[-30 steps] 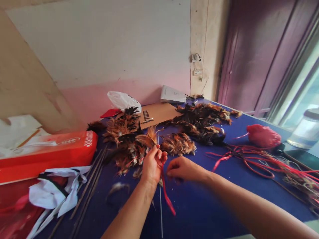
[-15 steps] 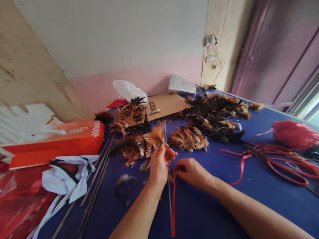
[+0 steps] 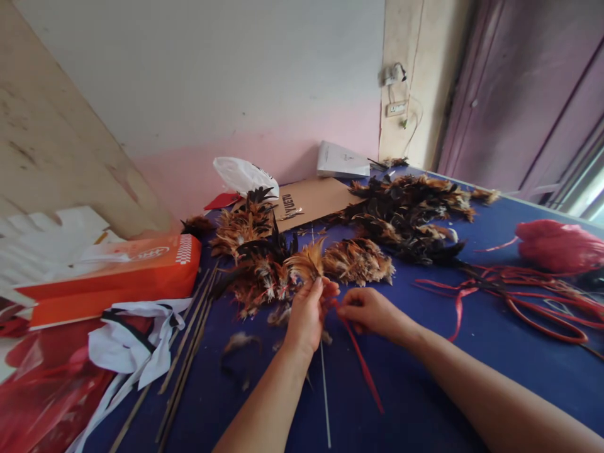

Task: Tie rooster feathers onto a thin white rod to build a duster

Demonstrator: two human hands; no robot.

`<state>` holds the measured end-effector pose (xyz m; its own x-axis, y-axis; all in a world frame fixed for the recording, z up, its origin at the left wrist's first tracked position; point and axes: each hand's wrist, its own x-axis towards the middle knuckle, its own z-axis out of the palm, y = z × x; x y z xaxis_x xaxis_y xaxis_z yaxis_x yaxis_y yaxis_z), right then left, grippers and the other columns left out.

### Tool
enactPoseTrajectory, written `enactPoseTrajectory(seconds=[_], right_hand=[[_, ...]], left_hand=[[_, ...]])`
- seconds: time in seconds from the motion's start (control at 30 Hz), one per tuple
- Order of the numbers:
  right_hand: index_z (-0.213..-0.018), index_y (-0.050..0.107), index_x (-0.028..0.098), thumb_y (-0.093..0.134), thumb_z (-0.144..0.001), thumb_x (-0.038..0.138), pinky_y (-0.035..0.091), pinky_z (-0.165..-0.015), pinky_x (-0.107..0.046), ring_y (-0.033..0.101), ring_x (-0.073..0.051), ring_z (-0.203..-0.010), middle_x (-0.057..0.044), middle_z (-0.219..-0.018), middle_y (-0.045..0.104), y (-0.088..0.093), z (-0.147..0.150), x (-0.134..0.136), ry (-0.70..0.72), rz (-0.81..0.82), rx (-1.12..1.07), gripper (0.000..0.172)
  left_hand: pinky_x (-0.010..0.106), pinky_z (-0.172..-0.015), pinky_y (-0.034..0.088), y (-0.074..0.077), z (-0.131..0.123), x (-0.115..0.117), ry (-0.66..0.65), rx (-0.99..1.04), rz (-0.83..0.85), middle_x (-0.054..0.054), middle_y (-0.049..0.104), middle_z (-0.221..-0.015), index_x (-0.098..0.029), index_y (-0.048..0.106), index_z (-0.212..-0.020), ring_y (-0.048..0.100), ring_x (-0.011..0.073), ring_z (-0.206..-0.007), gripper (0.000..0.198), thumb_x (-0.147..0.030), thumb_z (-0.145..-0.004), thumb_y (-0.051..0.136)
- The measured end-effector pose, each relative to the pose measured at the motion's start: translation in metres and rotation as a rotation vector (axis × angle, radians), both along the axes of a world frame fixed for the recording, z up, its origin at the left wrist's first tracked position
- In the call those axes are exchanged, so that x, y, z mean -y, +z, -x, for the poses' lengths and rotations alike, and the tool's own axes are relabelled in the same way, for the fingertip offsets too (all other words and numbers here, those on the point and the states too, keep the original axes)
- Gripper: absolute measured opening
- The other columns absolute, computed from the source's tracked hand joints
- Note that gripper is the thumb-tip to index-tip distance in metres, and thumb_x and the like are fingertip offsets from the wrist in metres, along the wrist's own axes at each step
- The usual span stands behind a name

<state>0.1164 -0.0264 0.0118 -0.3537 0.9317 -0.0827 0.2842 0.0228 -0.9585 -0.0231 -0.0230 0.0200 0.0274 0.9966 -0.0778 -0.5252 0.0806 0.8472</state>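
My left hand is closed around a small bunch of orange-brown feathers and a thin pale stick that runs down toward me. My right hand pinches a red ribbon right beside the left hand's fingers; the ribbon trails down over the blue table. Both hands are close together above the table, just in front of a pile of brown and black feathers.
More feather heaps lie at the back right. Red ribbons and a red bag are at the right. Several thin sticks, white cloth and an orange box lie left. Cardboard and a white bag sit by the wall.
My right hand has moved up toward the left hand with the red ribbon, and the ribbon's loose end has swung from straight down to slanting right. The left hand rose slightly with the feathers.
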Motion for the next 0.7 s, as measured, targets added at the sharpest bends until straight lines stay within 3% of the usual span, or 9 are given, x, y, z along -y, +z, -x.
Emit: enactPoseTrajectory(seconds=[0.1, 0.2, 0.37, 0.7], right_hand=[[-0.067, 0.053, 0.015, 0.062, -0.069, 0.036, 0.030, -0.038, -0.017, 0.043, -0.004, -0.039, 0.002, -0.057, 0.057, 0.005, -0.013, -0.010, -0.045, 0.173, -0.382, 0.023], [-0.067, 0.052, 0.014, 0.069, -0.062, 0.034, 0.034, -0.042, -0.016, 0.049, -0.004, -0.044, 0.001, -0.061, 0.059, 0.008, -0.019, -0.014, -0.061, 0.257, -0.581, 0.026], [-0.067, 0.055, 0.013, 0.071, -0.061, 0.031, 0.033, -0.043, -0.017, 0.048, -0.005, -0.044, 0.003, -0.051, 0.054, 0.004, -0.017, -0.014, -0.077, 0.234, -0.571, 0.025], [-0.066, 0.058, 0.013, 0.066, -0.064, 0.032, 0.028, -0.041, -0.018, 0.038, -0.004, -0.042, 0.003, -0.053, 0.051, 0.000, -0.008, -0.011, -0.182, 0.144, -0.393, 0.020]], left_hand=[[0.020, -0.055, 0.043, 0.003, 0.000, 0.001, -0.025, -0.020, 0.064, 0.004, 0.065, -0.068, -0.013, 0.061, -0.077, 0.060, 0.0119, -0.063, 0.024, -0.033, -0.064, 0.068], [0.019, -0.050, 0.042, 0.004, 0.001, 0.002, -0.056, -0.091, 0.134, 0.004, 0.065, -0.067, -0.013, 0.063, -0.075, 0.059, 0.0110, -0.059, 0.023, -0.031, -0.063, 0.070], [0.017, -0.048, 0.042, -0.005, 0.000, 0.003, -0.071, -0.106, 0.190, 0.003, 0.065, -0.066, -0.013, 0.064, -0.077, 0.058, 0.0087, -0.055, 0.022, -0.029, -0.062, 0.070], [0.020, -0.059, 0.047, -0.012, 0.006, 0.011, -0.169, -0.204, 0.085, 0.007, 0.066, -0.078, -0.012, 0.067, -0.079, 0.060, 0.0133, -0.071, 0.023, -0.032, -0.067, 0.066]])
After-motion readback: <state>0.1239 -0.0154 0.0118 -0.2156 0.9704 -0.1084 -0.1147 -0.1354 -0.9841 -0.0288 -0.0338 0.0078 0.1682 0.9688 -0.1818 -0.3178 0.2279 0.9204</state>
